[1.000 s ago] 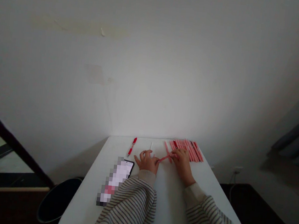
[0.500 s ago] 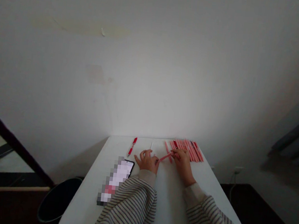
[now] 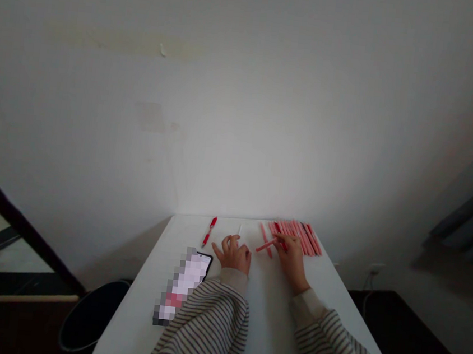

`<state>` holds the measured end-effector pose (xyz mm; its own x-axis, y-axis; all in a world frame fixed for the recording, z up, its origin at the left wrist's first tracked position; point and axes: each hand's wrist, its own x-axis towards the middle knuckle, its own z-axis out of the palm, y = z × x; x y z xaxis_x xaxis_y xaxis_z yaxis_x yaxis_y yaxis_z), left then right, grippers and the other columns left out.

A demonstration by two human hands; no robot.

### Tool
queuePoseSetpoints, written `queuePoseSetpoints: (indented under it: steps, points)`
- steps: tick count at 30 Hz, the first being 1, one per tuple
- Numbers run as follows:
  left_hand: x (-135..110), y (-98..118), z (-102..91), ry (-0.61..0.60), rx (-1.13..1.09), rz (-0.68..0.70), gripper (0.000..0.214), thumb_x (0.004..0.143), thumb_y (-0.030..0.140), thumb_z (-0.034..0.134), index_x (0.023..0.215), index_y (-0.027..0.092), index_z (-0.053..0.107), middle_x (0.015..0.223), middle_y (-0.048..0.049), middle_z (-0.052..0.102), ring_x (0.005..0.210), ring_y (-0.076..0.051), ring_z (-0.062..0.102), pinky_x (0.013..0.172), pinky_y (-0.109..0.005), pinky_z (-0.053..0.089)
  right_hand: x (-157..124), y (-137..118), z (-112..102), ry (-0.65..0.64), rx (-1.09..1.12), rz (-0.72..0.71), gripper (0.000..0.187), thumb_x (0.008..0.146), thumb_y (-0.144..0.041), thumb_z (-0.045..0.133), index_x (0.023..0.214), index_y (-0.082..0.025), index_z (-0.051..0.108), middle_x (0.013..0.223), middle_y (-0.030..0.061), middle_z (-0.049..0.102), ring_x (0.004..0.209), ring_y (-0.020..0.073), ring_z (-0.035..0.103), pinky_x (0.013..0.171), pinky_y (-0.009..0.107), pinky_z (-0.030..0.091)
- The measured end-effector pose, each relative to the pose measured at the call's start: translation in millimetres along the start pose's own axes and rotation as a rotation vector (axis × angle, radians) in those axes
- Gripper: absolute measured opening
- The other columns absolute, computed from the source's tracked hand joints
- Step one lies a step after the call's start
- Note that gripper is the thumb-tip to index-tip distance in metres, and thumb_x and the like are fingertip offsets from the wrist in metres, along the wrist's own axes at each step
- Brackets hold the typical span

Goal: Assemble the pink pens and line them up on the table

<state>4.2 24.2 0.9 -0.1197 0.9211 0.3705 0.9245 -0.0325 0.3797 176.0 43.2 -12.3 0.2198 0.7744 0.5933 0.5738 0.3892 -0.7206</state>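
Note:
My right hand (image 3: 294, 258) pinches one end of a pink pen barrel (image 3: 265, 246), which slants down to the left over the white table (image 3: 265, 309). Just behind that hand lies a row of several pink barrels (image 3: 300, 237). My left hand (image 3: 234, 255) rests on the table, fingers curled loosely, its fingertips beside a thin white refill (image 3: 239, 231). A gap now separates it from the barrel's free end. Whether it holds anything small I cannot make out.
A red pen (image 3: 209, 230) lies at the back left of the table. A phone (image 3: 185, 284) with a lit screen sits by my left sleeve. A dark bin (image 3: 90, 319) stands on the floor at the left. The wall rises just behind the table.
My left hand has come off the pink barrel's lower end and drawn back a little. My right hand still holds the barrel, which has shifted slightly right and up.

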Motion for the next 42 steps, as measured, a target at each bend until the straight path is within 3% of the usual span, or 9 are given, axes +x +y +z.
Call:
queuePoseSetpoints:
  steps: [12,19,25,31,42]
  points:
    - [0.6,-0.8,0.3,-0.017,0.001,-0.019,0.005,0.068,0.031,0.071,0.073,0.031,0.071,0.124,0.0008,0.056,0.123,-0.026,0.038,0.109,-0.067,0.007,-0.5,-0.2,2.1,-0.001,0.042,0.009,0.04,0.082,-0.054,0.054,0.091,-0.018,0.068,0.095,0.0107,0.057,0.083,0.0198,0.058,0.083,0.042,0.049]
    - [-0.8,0.8,-3.1,-0.01,-0.026,-0.028,0.004,0.069,0.03,0.069,0.073,0.031,0.071,0.124,0.0004,0.056,0.124,-0.027,0.036,0.109,-0.068,0.007,-0.7,4.1,6.9,-0.04,0.0,0.006,0.041,0.083,-0.053,0.054,0.094,-0.018,0.07,0.096,0.0124,0.058,0.089,0.0223,0.056,0.086,0.042,0.046]
    - [-1.5,1.7,-9.0,0.02,-0.025,-0.06,0.004,0.071,0.031,0.068,0.074,0.032,0.07,0.124,0.0023,0.056,0.123,-0.025,0.038,0.111,-0.064,0.008,5.0,-5.0,10.2,-0.083,-0.187,-0.021,0.03,0.084,-0.044,0.055,0.095,-0.021,0.071,0.092,0.011,0.065,0.098,0.0257,0.052,0.088,0.044,0.04]
    - [-3.0,1.6,-13.3,0.075,-0.003,-0.088,0.007,0.073,0.032,0.065,0.077,0.031,0.071,0.123,0.0016,0.058,0.121,-0.025,0.04,0.109,-0.062,0.015,9.8,-24.5,13.2,-0.209,-0.397,-0.026,0.019,0.084,-0.033,0.056,0.095,-0.027,0.07,0.093,0.0057,0.07,0.104,0.0268,0.049,0.089,0.045,0.032]
    - [-7.0,1.2,-15.9,0.096,0.009,-0.129,0.012,0.076,0.037,0.063,0.084,0.032,0.071,0.123,-0.0008,0.058,0.12,-0.026,0.039,0.108,-0.061,0.013,18.0,-37.8,21.3,-0.346,-0.57,-0.066,0.017,0.084,-0.03,0.056,0.092,-0.029,0.071,0.098,0.0065,0.069,0.107,0.0285,0.047,0.086,0.045,0.028]
